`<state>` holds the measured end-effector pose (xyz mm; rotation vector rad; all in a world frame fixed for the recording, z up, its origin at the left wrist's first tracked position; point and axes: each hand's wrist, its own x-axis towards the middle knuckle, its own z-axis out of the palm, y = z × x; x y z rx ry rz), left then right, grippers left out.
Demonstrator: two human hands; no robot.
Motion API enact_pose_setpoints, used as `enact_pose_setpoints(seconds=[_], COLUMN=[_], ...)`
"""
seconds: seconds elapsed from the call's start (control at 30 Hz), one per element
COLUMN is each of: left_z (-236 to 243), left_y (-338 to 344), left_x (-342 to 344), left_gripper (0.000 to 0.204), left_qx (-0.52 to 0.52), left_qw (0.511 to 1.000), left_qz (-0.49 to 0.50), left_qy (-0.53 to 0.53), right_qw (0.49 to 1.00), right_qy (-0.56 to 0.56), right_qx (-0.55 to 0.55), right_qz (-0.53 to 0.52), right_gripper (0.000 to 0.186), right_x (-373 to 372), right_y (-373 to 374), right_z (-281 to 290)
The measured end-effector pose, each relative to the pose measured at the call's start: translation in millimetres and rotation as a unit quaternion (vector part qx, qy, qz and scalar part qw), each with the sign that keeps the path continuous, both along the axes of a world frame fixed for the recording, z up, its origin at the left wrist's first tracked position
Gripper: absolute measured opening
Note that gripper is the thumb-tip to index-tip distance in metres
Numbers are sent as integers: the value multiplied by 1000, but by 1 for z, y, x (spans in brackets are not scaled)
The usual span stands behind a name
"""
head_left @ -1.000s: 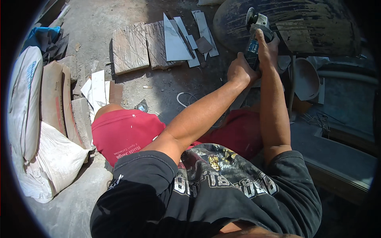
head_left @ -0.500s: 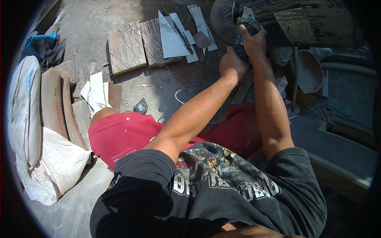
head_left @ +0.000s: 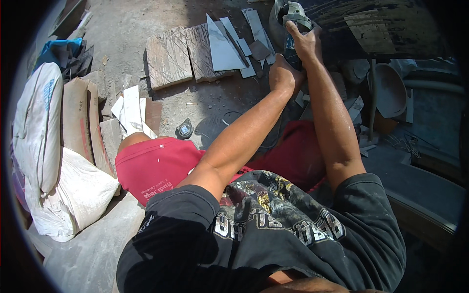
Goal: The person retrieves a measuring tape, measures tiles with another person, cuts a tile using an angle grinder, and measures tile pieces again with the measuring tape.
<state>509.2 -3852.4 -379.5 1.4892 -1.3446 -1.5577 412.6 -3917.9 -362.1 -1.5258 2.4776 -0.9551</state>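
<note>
Arms outstretched, left hand wrapped around angle grinder, right hand gripping nearer its head

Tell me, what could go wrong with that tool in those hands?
The bare right hand grips the grinder close to its disc; a slip might bring fingers against it. Nearby, the triangular white tile resting on the stone slab could slide off and break if bumped.

Passable: floor between rough blocks and red shorts | Blocked, right side: dark panel, basin
</note>
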Motion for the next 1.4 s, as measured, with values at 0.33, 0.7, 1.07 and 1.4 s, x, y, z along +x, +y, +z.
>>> enact_pose_setpoints(seconds=[0.33, 0.7, 1.07, 1.4], left_z=[-54, -91, -238, -290], left_y=[-14, -30, -90, -121], left_x=[-4, 17, 103, 98], left_gripper=[70, 52, 38, 46], left_qx=[-18, 48, -10, 23], left_qw=[888, 891, 986, 931], left_qz=[-55, -190, 115, 19], left_qy=[456, 410, -124, -364], right_qw=[794, 938, 970, 967], right_qy=[-550, -248, -147, -137], right_qx=[172, 113, 173, 209], right_qz=[192, 214, 90, 53], right_gripper=[48, 49, 76, 81], right_x=[-23, 2, -19, -45], right_y=[15, 15, 0, 25], right_z=[8, -16, -118, -183])
